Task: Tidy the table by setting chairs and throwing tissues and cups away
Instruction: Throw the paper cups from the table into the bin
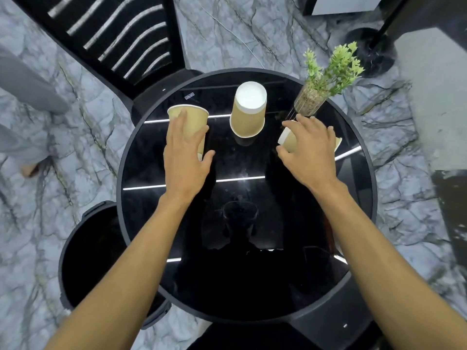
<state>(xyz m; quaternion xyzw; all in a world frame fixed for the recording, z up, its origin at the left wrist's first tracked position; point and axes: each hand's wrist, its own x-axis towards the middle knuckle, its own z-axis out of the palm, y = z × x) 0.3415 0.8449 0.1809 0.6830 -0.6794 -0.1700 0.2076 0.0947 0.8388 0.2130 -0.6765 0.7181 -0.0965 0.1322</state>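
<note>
Three tan paper cups are on the round black glass table. The left cup stands upright. My left hand lies against its near side, fingers spread up its wall and thumb by its base, not clenched. The middle cup stands upside down, untouched. The right cup lies on its side, mostly hidden under my right hand. That hand's fingers drape over the cup and its thumb is at the white rim.
A green plant in a glass vase stands just beyond my right hand. A black bin sits on the floor at the table's lower left. A black slatted chair is at the far left. A person's grey-trousered leg is at the left edge.
</note>
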